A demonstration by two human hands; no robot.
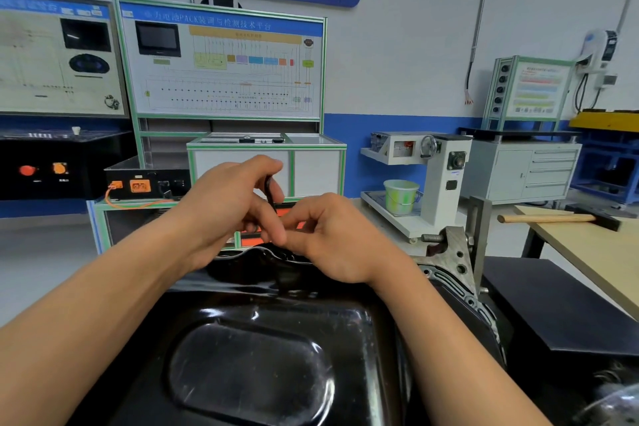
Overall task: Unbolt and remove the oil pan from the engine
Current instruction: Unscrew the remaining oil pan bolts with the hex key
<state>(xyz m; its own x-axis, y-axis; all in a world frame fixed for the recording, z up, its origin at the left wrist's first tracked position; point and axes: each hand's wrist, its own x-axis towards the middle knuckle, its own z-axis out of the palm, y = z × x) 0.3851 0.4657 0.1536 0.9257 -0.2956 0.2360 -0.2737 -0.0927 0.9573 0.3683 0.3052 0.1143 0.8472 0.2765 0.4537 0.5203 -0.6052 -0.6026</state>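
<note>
A glossy black oil pan (252, 367) fills the lower middle of the head view, bottom side up on the grey engine block (449, 273). At the pan's far edge both hands meet. My left hand (224, 207) pinches a thin black L-shaped key (269, 192) that stands roughly upright between thumb and fingers. My right hand (332, 239) has its fingers curled at the lower end of the key, close against the left fingers. The key's tip and any bolt under it are hidden by the fingers.
A wooden table (594, 249) with a hammer (560, 218) stands at the right, beside a black bench top (553, 308). Behind the engine stand a green-framed training panel (221, 62), a white stand holding a green bucket (401, 197), and a grey drawer cabinet (518, 169).
</note>
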